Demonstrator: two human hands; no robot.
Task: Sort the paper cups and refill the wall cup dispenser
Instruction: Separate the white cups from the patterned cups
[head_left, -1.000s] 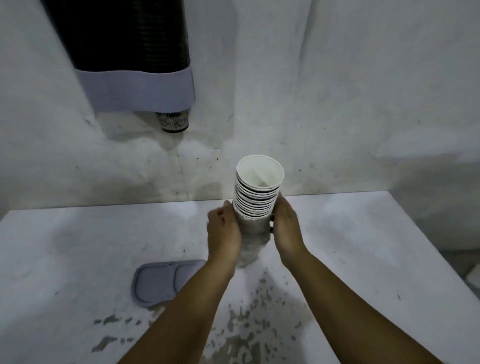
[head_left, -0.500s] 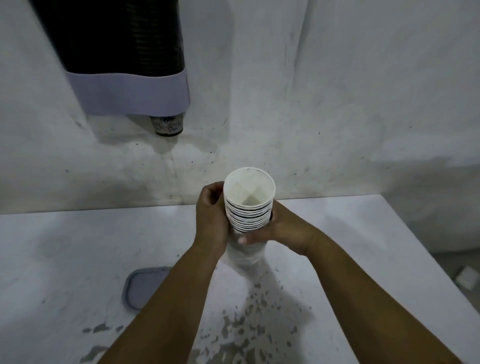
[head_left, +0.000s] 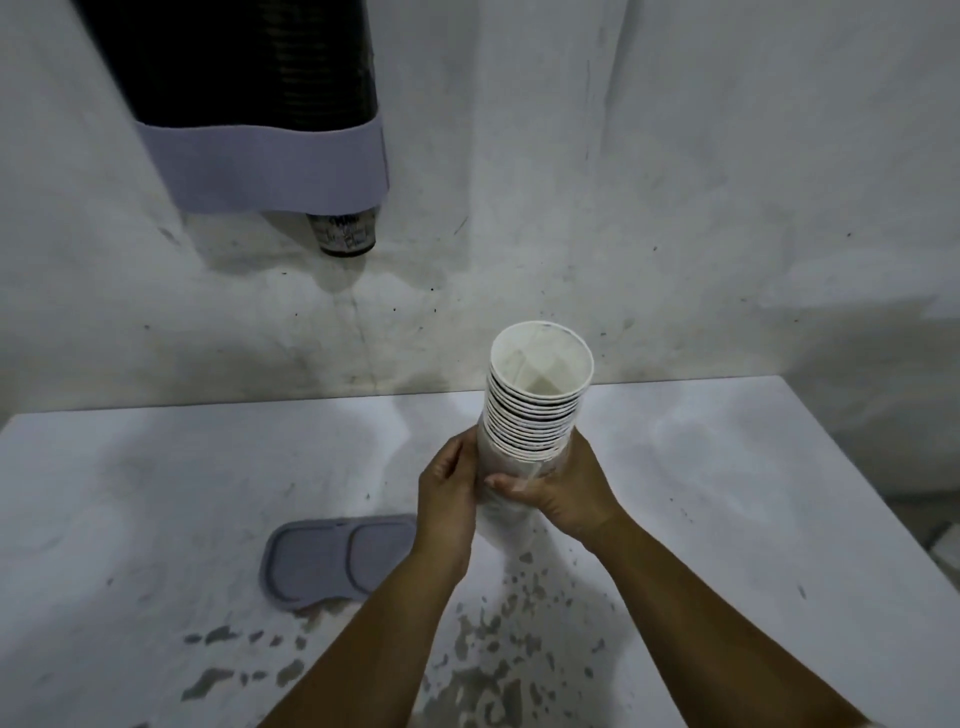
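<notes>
A tall stack of nested white paper cups (head_left: 535, 405) stands upright over the white table (head_left: 156, 493), open mouth up. Its lower part sits in a clear plastic sleeve. My left hand (head_left: 449, 493) wraps the stack's left side low down. From the right, my right hand (head_left: 563, 488) grips it, fingers across the front. The wall cup dispenser (head_left: 260, 104), a dark tube with a pale band at its base, hangs at upper left. One cup bottom (head_left: 344, 234) pokes out below it.
A flat grey lid (head_left: 332, 556) lies on the table left of my forearms. The table's paint is chipped near the front middle. The table's right edge drops off at far right. A stained white wall rises behind.
Both hands slid lower on the stack, so more cup rims show above them. The stack shifted slightly right and tilts a little.
</notes>
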